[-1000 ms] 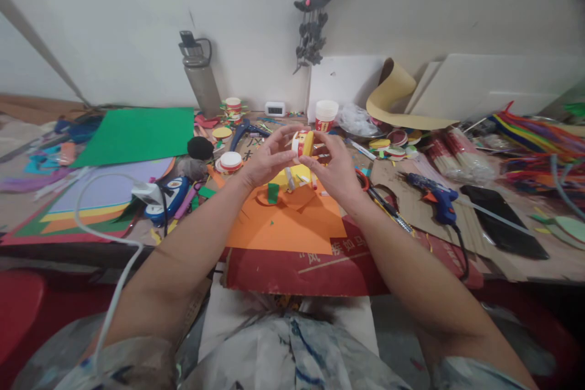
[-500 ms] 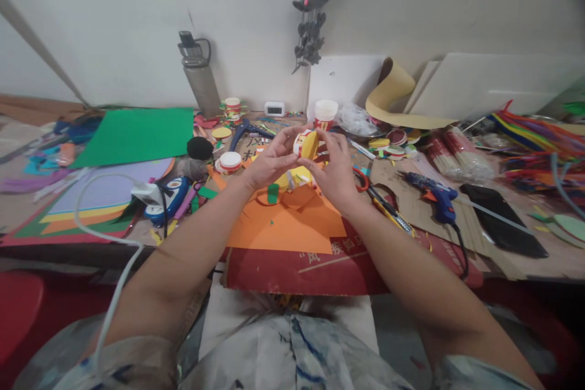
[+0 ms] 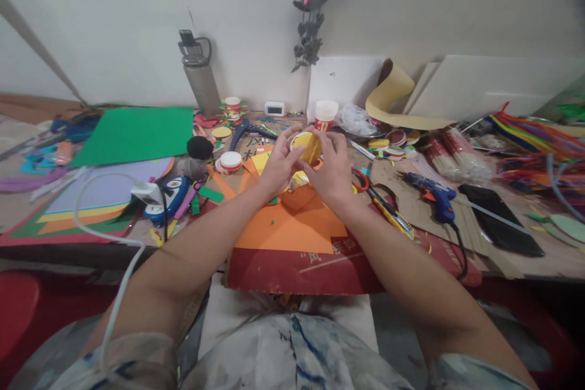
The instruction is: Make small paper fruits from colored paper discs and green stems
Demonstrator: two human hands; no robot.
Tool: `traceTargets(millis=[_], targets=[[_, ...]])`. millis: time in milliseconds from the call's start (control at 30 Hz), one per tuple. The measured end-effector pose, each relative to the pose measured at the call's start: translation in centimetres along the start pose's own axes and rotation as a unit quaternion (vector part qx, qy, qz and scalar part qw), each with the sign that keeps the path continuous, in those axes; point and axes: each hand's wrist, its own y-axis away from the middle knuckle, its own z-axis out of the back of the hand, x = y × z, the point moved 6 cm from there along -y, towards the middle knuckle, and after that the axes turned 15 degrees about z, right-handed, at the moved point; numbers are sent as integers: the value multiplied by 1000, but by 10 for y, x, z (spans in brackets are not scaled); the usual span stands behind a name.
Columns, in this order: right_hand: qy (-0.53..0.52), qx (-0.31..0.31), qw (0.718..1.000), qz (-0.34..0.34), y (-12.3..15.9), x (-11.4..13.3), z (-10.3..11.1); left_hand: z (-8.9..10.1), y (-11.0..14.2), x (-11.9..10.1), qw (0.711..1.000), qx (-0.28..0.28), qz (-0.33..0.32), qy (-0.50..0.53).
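Note:
Between both hands, above the middle of the table, is a short cut-down paper cup with a yellow paper disc [image 3: 309, 147] on the side facing me. My left hand [image 3: 282, 161] wraps round its left side, thumb near the disc's edge. On its right side my right hand [image 3: 329, 164] presses with fingers and thumb, hiding part of the rim. Orange paper [image 3: 287, 225] lies below the hands, with yellow and green scraps on it. Behind them stands a stack of paper cups [image 3: 326, 114].
Scissors [image 3: 361, 180], a yellow cutter [image 3: 393, 213], a blue glue gun [image 3: 432, 192] and a black phone [image 3: 500, 219] lie to the right. Left are green paper [image 3: 137, 134], a grey bottle [image 3: 201, 82], another cut cup [image 3: 229, 162] and a white cable [image 3: 130, 268] looping over the edge.
The cut cup has been turned so that its yellow disc faces me more and its printed side is hidden. My left hand has shifted slightly right, its thumb closer to the disc.

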Motion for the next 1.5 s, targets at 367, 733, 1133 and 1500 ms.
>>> traceTargets(millis=[367,733,1133,1500], targets=[[-46,-16,999,-24,0,9,2,16,-4,-8,997,-11,52,58],[-124,-63,988,-65,-4,16,1,17,-8,2,997,-1,61,42],[-251,-61,947,-191,1,-9,-8,21,-8,-5,999,-23,22,-6],[-376,-14,896,-238,8,-23,-27,20,-5,-14,986,-81,-78,-123]])
